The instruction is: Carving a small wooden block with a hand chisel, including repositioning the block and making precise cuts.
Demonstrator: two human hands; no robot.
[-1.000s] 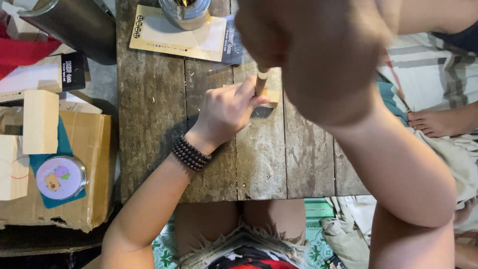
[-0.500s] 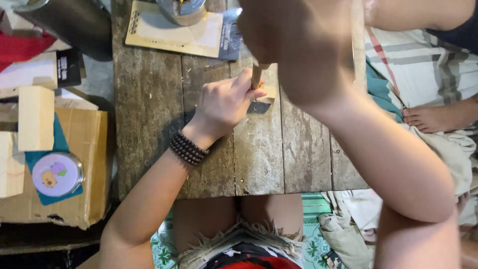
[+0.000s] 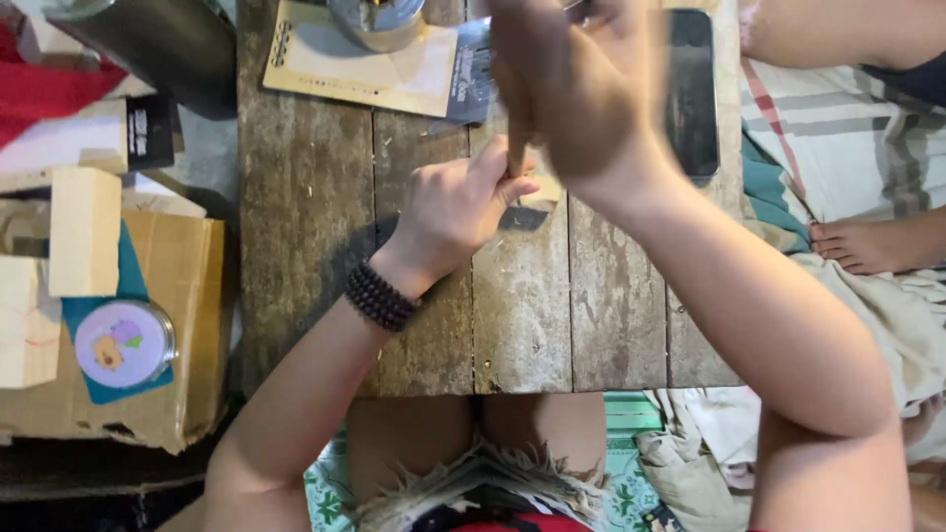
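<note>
Since half a second back, my right hand point(image 3: 581, 99) has drifted further right and the dark phone point(image 3: 690, 94) now shows beside it.

Left hand point(image 3: 458, 207) is curled down on the small pale wood piece point(image 3: 537, 192), pinning it to the weathered plank table point(image 3: 315, 217) so it can't skid. Right hand is fisted around a thin wooden-handled tool point(image 3: 516, 148), tip down onto that piece, though it's blurry. Open planks near me and to the left; far edge is crowded by the spiral notepad point(image 3: 315, 54) and metal tin point(image 3: 379, 20), and someone's bare foot point(image 3: 862, 246) sits off the right edge.
</note>
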